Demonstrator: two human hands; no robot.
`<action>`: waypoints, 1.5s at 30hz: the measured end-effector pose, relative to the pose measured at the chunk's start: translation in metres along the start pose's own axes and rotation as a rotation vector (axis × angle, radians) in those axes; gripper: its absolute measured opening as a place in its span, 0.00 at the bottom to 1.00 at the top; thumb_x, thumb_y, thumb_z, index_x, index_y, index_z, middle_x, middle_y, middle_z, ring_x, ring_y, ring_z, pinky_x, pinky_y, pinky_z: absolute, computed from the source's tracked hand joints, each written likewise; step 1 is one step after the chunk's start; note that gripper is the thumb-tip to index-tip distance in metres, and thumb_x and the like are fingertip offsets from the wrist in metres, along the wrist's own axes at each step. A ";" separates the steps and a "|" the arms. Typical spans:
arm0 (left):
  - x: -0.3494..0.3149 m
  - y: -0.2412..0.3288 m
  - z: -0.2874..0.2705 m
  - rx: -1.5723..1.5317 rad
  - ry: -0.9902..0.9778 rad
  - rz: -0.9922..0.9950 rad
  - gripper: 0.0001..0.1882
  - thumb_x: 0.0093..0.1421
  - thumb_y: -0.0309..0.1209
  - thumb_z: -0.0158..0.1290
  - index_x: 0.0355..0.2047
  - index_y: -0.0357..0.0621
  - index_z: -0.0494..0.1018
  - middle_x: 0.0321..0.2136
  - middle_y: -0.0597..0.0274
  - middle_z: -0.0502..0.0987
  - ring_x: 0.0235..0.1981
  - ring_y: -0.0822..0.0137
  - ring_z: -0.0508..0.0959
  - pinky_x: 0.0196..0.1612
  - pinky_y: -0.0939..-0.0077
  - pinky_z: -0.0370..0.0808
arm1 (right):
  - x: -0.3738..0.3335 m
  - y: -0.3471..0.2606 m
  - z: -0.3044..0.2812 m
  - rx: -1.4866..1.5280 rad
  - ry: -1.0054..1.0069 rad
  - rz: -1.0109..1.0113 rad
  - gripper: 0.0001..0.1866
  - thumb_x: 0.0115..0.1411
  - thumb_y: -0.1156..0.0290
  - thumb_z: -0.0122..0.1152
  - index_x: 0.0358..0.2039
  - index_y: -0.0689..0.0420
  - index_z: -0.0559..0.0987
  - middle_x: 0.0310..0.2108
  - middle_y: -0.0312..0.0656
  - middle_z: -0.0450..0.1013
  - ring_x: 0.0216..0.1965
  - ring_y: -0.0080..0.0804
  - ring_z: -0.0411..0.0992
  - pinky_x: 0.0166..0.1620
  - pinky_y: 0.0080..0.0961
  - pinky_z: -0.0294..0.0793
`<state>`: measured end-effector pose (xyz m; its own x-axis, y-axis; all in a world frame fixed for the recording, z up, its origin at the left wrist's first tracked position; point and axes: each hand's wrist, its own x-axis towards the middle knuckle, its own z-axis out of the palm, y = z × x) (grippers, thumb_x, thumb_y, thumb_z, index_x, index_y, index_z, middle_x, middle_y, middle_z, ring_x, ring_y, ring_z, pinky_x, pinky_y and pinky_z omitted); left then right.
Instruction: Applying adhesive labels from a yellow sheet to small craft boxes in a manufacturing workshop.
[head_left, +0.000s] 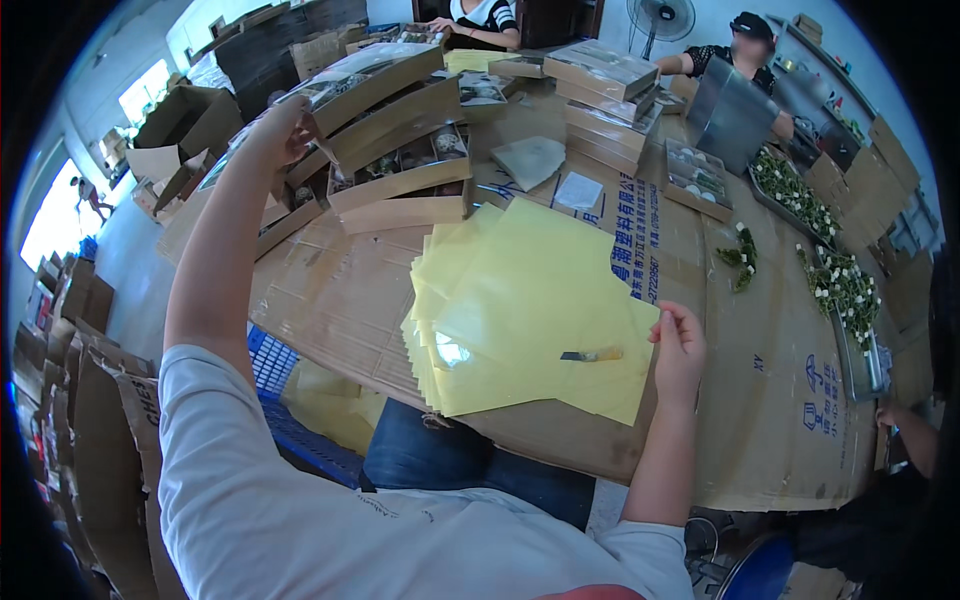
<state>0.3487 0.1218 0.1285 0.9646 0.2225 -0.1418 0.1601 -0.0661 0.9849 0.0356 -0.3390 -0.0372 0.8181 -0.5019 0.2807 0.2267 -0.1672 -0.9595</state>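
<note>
My right hand (680, 338) pinches the right corner of a pale yellow sheet (540, 270), which lies on a fanned stack of similar sheets in front of me. On the sheets rests a small slim object (592, 355) with a dark end and a yellowish end. My left arm stretches far out to the left. My left hand (292, 130) is over the open cardboard trays (400, 185), fingers curled; a thin pale piece (328, 155) shows below them, and its kind is unclear. The trays hold small items in compartments.
Stacked boxes (605, 100) with clear tops stand at the far middle. To the right are a compartment box (697, 180), loose greenery (740, 258) and metal trays (848, 310) of white-flowered greenery. A blue basket (270, 360) stands below the table's left edge. Other people sit around the cardboard-covered table (320, 310).
</note>
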 end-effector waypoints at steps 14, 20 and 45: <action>0.009 -0.018 0.011 -0.092 0.048 0.031 0.35 0.57 0.63 0.46 0.54 0.51 0.64 0.47 0.58 0.68 0.55 0.58 0.63 0.58 0.50 0.57 | -0.007 -0.011 0.003 -0.099 -0.072 0.020 0.09 0.64 0.75 0.50 0.42 0.61 0.75 0.28 0.33 0.70 0.29 0.17 0.66 0.35 0.15 0.67; -0.045 -0.073 -0.008 -0.206 0.155 0.292 0.38 0.61 0.59 0.44 0.63 0.48 0.54 0.59 0.55 0.61 0.59 0.58 0.61 0.58 0.59 0.59 | -0.009 -0.012 0.004 -0.063 -0.069 0.056 0.09 0.64 0.73 0.50 0.42 0.60 0.75 0.27 0.33 0.70 0.29 0.18 0.66 0.36 0.15 0.68; -0.169 -0.234 0.041 0.709 -0.325 0.863 0.14 0.58 0.25 0.50 0.46 0.36 0.70 0.45 0.48 0.71 0.47 0.49 0.69 0.52 0.60 0.66 | -0.022 -0.035 -0.146 -1.374 0.143 -0.108 0.12 0.56 0.63 0.58 0.37 0.56 0.79 0.39 0.48 0.72 0.45 0.47 0.70 0.48 0.39 0.69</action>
<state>0.1573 0.0594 -0.0819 0.8022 -0.4150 0.4292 -0.5941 -0.6263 0.5047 -0.0674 -0.4461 -0.0066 0.7505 -0.5005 0.4315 -0.4804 -0.8616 -0.1638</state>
